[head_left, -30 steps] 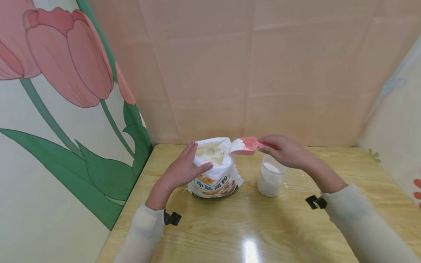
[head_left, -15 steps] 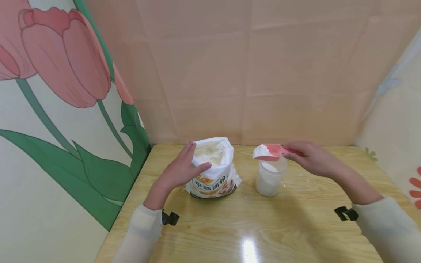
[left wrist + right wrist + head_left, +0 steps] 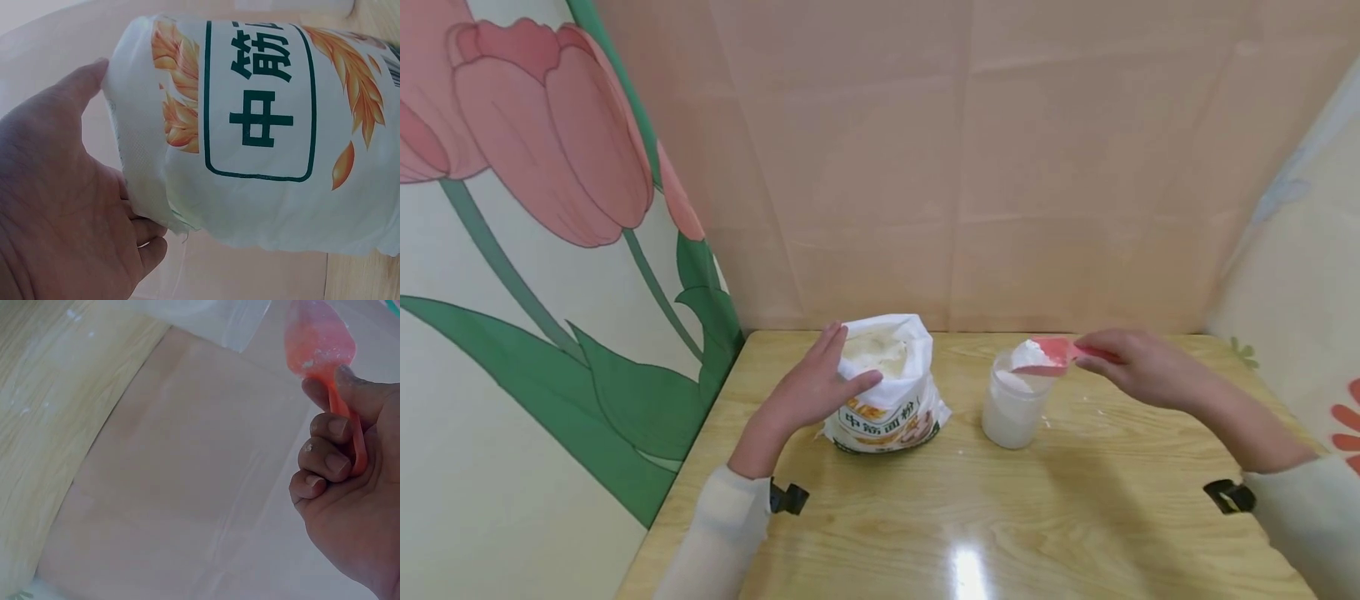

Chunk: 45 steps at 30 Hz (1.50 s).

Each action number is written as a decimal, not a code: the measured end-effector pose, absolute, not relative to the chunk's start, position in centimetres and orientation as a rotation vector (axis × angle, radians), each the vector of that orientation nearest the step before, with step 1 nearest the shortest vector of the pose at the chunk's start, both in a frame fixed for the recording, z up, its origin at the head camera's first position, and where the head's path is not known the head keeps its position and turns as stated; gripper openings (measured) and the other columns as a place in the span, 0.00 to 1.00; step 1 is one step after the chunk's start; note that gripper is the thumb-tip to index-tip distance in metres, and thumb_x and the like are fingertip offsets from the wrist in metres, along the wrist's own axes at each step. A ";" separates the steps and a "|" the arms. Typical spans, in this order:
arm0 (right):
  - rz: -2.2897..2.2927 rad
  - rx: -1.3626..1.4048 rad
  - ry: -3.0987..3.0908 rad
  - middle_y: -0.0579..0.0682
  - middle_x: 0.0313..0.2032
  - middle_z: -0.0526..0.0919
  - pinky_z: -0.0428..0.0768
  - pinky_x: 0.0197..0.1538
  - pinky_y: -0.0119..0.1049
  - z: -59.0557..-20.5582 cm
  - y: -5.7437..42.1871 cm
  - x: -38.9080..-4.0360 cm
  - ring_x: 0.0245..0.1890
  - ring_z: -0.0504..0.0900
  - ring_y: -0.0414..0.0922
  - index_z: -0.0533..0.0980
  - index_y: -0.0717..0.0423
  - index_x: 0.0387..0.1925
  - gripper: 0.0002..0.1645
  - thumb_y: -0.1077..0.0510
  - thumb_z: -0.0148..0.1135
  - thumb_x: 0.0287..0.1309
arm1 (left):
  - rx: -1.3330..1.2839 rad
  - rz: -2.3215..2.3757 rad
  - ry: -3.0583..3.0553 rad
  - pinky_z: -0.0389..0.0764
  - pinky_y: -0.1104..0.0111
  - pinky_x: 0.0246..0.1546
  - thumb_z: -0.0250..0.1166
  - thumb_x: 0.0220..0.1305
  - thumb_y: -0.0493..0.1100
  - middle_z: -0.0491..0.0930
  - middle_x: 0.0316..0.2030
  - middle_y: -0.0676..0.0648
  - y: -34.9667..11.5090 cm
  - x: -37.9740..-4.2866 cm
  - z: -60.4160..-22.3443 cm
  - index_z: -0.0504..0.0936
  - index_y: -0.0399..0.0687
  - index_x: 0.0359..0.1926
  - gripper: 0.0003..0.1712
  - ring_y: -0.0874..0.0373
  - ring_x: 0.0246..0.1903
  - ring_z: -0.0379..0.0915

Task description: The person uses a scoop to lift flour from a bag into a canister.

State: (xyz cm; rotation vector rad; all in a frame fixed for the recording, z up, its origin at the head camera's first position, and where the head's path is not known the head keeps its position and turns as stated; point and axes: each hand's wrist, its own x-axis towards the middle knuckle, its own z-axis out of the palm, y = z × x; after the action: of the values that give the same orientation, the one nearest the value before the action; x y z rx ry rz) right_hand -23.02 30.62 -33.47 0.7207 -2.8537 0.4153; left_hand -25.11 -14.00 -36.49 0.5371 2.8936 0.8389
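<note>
A white flour bag [image 3: 891, 417] stands upright with its top folded outward and pale flour inside. My left hand [image 3: 808, 387] rests against the bag's left rim, fingers extended and thumb spread along the front. In the left wrist view, the thumb of the left hand [image 3: 69, 181] touches the bag's edge [image 3: 140, 125]. My right hand [image 3: 1142, 367] grips the handle of a pink scoop [image 3: 1056, 354] heaped with white flour. The scoop is over the mouth of a clear plastic jar [image 3: 1015, 417] partly filled with flour. Curled fingers hold the scoop [image 3: 340, 400] in the right wrist view.
Bag and jar stand apart on a wood-grain table [image 3: 880, 517], with white specks around the jar. A pinkish-tan sheet [image 3: 962, 167] hangs along the back edge. A wall painted with tulips [image 3: 550, 125] borders the left side.
The right hand has carried the flour-laden scoop rightward from beside the bag's rim to above the jar, lowering it slightly. My left hand has stayed at the bag.
</note>
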 end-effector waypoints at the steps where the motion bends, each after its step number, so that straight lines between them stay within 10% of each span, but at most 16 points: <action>1: 0.389 0.714 -2.875 0.56 0.44 0.88 0.81 0.49 0.60 -33.4 30.7 -23.1 0.45 0.85 0.57 0.83 0.63 0.50 0.17 0.54 0.67 0.66 | 0.542 0.835 2.897 0.51 0.49 0.76 0.47 0.61 0.84 0.33 0.81 0.47 -14.0 -25.2 -36.5 0.39 0.47 0.82 0.65 0.53 0.80 0.31; 12: 0.157 0.836 -2.976 0.45 0.31 0.84 0.81 0.40 0.49 -31.6 30.2 -25.4 0.32 0.81 0.46 0.84 0.53 0.36 0.03 0.57 0.68 0.63 | 0.537 0.862 2.895 0.50 0.50 0.76 0.49 0.61 0.83 0.34 0.81 0.47 -13.5 -25.5 -36.2 0.39 0.46 0.82 0.65 0.53 0.80 0.30; 18: -0.023 0.918 -2.988 0.39 0.20 0.70 0.67 0.28 0.37 -30.0 28.6 -26.4 0.22 0.67 0.40 0.74 0.45 0.23 0.14 0.61 0.67 0.61 | 0.553 0.841 2.905 0.50 0.50 0.76 0.46 0.59 0.85 0.34 0.81 0.47 -13.5 -25.6 -36.2 0.39 0.46 0.82 0.66 0.54 0.80 0.30; 45: 0.027 0.772 -3.020 0.39 0.25 0.78 0.74 0.31 0.42 -28.8 30.0 -25.0 0.25 0.74 0.40 0.81 0.49 0.34 0.06 0.53 0.66 0.66 | 0.521 0.798 2.905 0.50 0.48 0.76 0.52 0.64 0.79 0.35 0.81 0.46 -13.2 -26.0 -36.1 0.40 0.46 0.82 0.63 0.52 0.80 0.30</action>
State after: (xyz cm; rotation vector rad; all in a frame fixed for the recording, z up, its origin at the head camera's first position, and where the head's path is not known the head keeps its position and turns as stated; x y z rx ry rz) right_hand -24.97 30.01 -28.83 0.7722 -3.0195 0.0274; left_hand -25.95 -13.17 -36.07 0.5207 2.9051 0.7981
